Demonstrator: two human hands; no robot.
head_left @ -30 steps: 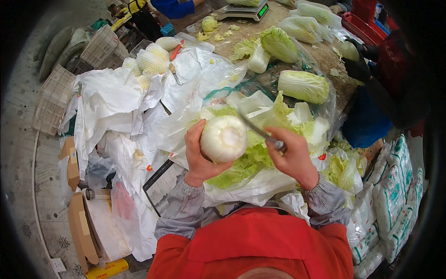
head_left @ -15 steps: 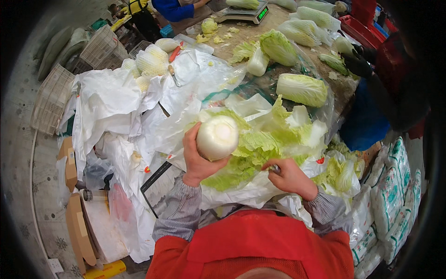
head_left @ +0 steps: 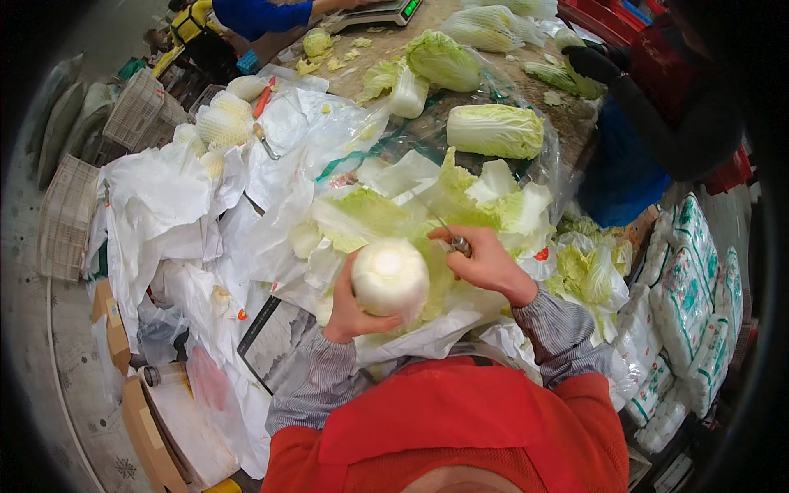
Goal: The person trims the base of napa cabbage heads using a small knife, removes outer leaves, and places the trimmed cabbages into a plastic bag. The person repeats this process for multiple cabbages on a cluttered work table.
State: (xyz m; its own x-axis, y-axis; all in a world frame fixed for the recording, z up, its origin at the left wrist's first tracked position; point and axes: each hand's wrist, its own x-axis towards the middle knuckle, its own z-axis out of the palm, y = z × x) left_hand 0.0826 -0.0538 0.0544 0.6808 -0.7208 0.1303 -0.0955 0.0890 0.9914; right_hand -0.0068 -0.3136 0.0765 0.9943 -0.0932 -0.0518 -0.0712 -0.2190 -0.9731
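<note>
My left hand [head_left: 348, 311] is closed around a napa cabbage [head_left: 389, 275], its pale cut base facing up. In my right hand [head_left: 491, 268], just right of the cabbage, is a knife [head_left: 461, 246]. Its thin blade points away and to the left over the loose leaves, apart from the cabbage base. Pale green and white cabbage leaves [head_left: 518, 209] lie heaped beyond both hands. Farther off, a whole napa cabbage [head_left: 496, 131] rests on clear plastic, with more cabbages [head_left: 442, 62] behind it.
White wrapping sheets [head_left: 160, 197] cover the left side, with a hook-ended tool [head_left: 265, 141] and net-wrapped cabbages [head_left: 223, 121] on them. Packed plastic bags [head_left: 686, 279] are stacked at right. A co-worker in dark gloves [head_left: 593, 62] handles a cabbage at far right. A scale [head_left: 374, 15] stands at the back.
The cabbage in my left hand has come nearer to me and its base is tipped farther up. My right hand has risen and turned the knife, whose blade now shows. The view has shifted too.
</note>
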